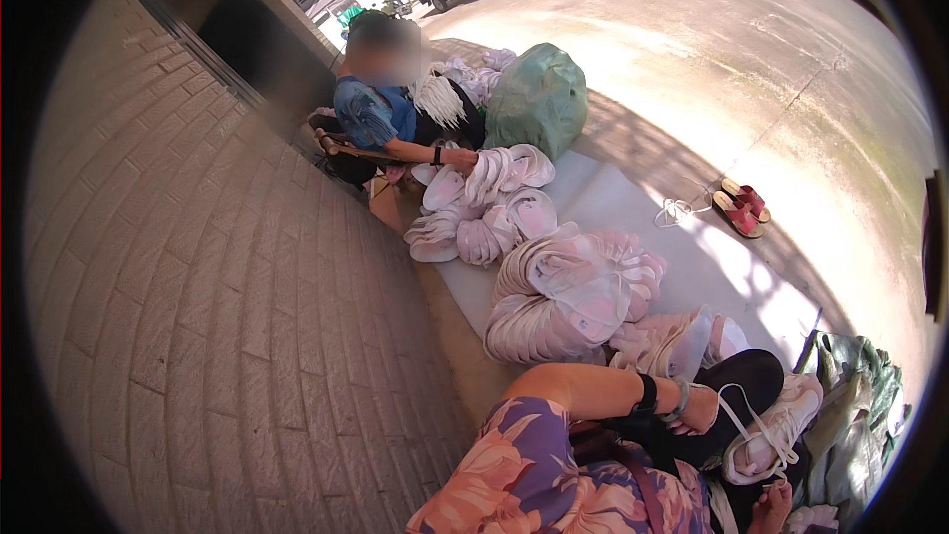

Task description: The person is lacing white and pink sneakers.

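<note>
A white shoe upper (756, 450) with pale pink lining lies over the dark cloth of my lap, its white shoelace (733, 405) looping loosely above it. My left hand (698, 409), with a black band and a pale bangle at the wrist, is closed at one end of that lace. Lower down, near the picture's edge, my right hand (771, 507) pinches at the lace beside the upper; part of this hand is cut off. Just beyond my left arm sit nested stacks of similar uppers (563, 292), white outside and pinkish inside.
A co-worker in a blue shirt (371, 114) sits farther off, a hand (460, 158) on more stacked uppers. Beside them stands a green sack (539, 99). Red sandals (741, 208) lie on the right, crumpled green sheeting (855, 415) near me. A brick wall (217, 297) runs along the left.
</note>
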### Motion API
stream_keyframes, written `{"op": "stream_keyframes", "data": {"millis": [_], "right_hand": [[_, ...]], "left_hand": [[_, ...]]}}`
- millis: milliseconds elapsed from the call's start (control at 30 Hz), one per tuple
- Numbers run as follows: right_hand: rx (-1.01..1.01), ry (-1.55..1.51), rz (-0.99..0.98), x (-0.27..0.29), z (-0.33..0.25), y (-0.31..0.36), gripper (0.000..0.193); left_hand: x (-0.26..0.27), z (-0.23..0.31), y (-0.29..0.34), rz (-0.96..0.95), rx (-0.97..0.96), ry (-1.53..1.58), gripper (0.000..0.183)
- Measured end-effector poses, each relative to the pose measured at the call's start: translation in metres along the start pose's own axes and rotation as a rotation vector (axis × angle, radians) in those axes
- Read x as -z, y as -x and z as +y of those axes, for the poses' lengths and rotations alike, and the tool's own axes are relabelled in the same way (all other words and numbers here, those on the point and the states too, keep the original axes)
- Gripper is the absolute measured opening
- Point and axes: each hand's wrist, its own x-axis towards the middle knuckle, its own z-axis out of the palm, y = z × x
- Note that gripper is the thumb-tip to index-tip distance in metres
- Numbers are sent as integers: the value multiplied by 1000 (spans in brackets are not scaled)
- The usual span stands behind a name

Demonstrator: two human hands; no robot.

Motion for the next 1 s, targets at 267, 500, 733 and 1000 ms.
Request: {"op": "stream_keyframes", "data": {"millis": [267,500,733,1000], "right_hand": [[-282,-471,61,3,24,-6,11],[-239,-416,128,-14,4,-1,12],[-206,-457,182,-14,-1,-11,14],[-75,-570,131,-14,-6,-29,12]], "left_hand": [[110,52,66,649,-639,473,19],[66,14,55,1084,-120,-614,15],[12,40,50,993,-328,-179,19],[20,54,25,510,-378,528,25]]}}
